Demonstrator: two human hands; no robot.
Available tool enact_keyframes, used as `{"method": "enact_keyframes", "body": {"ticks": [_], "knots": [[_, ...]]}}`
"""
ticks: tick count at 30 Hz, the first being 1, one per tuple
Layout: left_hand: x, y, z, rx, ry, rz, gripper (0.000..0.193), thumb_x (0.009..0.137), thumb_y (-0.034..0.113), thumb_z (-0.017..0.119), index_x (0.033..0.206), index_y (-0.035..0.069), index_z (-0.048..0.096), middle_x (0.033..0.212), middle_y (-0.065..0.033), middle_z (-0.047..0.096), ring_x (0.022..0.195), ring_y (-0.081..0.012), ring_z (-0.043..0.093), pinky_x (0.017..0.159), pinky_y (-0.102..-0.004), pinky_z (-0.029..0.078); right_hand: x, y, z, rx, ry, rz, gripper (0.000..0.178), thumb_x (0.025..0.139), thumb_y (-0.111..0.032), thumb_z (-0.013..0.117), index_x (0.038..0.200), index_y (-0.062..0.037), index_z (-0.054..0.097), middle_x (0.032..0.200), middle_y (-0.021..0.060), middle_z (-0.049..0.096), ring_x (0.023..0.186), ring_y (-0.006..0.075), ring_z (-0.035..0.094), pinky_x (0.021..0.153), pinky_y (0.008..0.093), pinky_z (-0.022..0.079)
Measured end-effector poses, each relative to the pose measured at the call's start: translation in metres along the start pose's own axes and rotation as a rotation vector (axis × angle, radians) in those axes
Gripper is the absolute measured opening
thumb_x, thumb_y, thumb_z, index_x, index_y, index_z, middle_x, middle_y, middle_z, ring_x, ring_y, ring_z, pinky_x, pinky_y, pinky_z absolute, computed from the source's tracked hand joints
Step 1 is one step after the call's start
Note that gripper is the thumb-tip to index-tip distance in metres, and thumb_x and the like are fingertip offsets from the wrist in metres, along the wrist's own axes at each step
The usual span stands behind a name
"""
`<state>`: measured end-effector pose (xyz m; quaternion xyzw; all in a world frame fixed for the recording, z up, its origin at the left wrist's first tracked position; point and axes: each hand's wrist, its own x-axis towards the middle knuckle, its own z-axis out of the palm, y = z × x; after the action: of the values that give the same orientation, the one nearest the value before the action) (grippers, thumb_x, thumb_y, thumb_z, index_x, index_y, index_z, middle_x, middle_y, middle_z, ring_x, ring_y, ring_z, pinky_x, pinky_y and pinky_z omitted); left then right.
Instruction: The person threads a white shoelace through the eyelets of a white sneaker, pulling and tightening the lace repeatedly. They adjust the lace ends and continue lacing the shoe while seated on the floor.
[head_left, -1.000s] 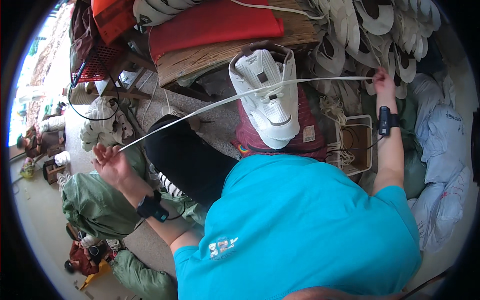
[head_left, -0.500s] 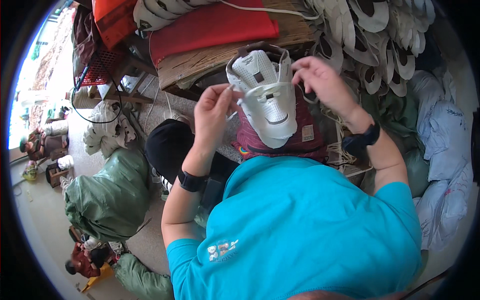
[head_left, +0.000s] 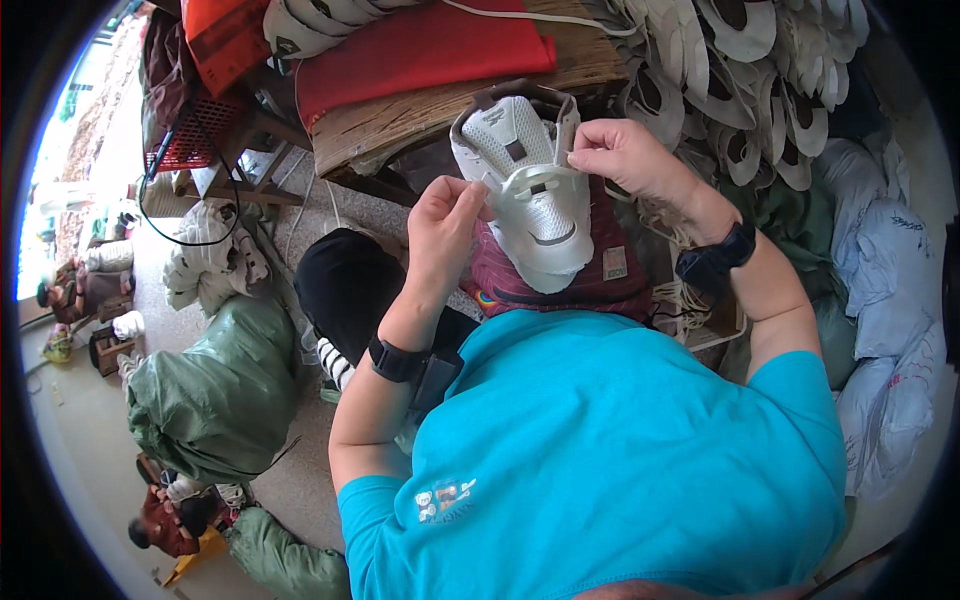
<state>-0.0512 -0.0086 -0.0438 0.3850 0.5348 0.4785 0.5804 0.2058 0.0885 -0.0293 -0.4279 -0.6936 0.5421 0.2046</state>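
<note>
A white shoe upper (head_left: 540, 225) with a perforated tongue and a brown-lined collar lies toe toward me on a maroon striped cloth (head_left: 625, 285). A white shoelace (head_left: 538, 177) crosses its throat. My left hand (head_left: 445, 222) is closed in a pinch on the lace at the left eyelet edge. On the opposite edge, my right hand (head_left: 628, 160) pinches the lace's other side with thumb and forefinger. The lace ends are mostly hidden by my fingers.
Beyond the upper stands a wooden bench (head_left: 400, 125) with red cloth (head_left: 430, 62) on it. Many pale shoe parts (head_left: 720, 75) hang at far right. A box of laces (head_left: 690, 310) is beside my right forearm. A green sack (head_left: 215, 390) lies left; other people sit farther off.
Both hands have come inward to the eyelet edges of the upper. My right hand has moved left and its fingers have closed at the edge. The upper stays almost in place.
</note>
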Motion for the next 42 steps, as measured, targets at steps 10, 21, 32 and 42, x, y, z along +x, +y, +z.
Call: {"method": "enact_keyframes", "body": {"ticks": [10,21,32,42], "knots": [[0.009,0.003,0.005,0.307,0.05,0.112,0.019,0.094,0.017,0.063,0.081,0.004,0.058,0.07,0.001,0.06,0.063,-0.0055,0.053,0.053,-0.0213,0.038,0.001,-0.042,0.004,-0.973,0.108,-0.502,0.013,0.083,-0.017,0.066,0.082,-0.0041,0.062,0.074,0.0093,0.057,0.076,0.0305,0.061,0.067,0.0414,0.047],[0.015,0.072,0.008,1.264,-0.074,0.79,0.02,0.078,0.013,0.072,0.092,0.005,0.06,0.101,-0.0131,0.061,0.098,-0.0322,0.06,0.083,-0.0445,0.049,0.018,-0.066,-0.031,-0.824,-0.249,-0.489,0.03,0.076,-0.005,0.074,0.099,-0.005,0.055,0.105,0.0093,0.054,0.096,0.0315,0.061,0.08,0.0438,0.05],[0.041,0.067,-0.01,1.127,-0.311,0.66,0.017,0.077,0.017,0.074,0.076,0.002,0.066,0.092,-0.0111,0.055,0.089,-0.0306,0.057,0.078,-0.0407,0.049,0.02,-0.043,-0.028,-0.622,-0.19,-0.386,0.022,0.087,-0.021,0.071,0.081,-0.0027,0.061,0.096,0.0081,0.048,0.084,0.0247,0.058,0.073,0.037,0.047],[0.031,0.057,0.027,0.505,0.115,0.474,0.02,0.082,0.019,0.074,0.073,0.001,0.07,0.096,-0.0103,0.054,0.101,-0.0253,0.05,0.083,-0.0373,0.044,0.023,-0.049,0.0,0.031,0.047,-0.107,0.021,0.096,-0.016,0.063,0.082,-0.0003,0.066,0.095,0.0,0.051,0.082,0.0092,0.053,0.076,0.0241,0.044]]}}
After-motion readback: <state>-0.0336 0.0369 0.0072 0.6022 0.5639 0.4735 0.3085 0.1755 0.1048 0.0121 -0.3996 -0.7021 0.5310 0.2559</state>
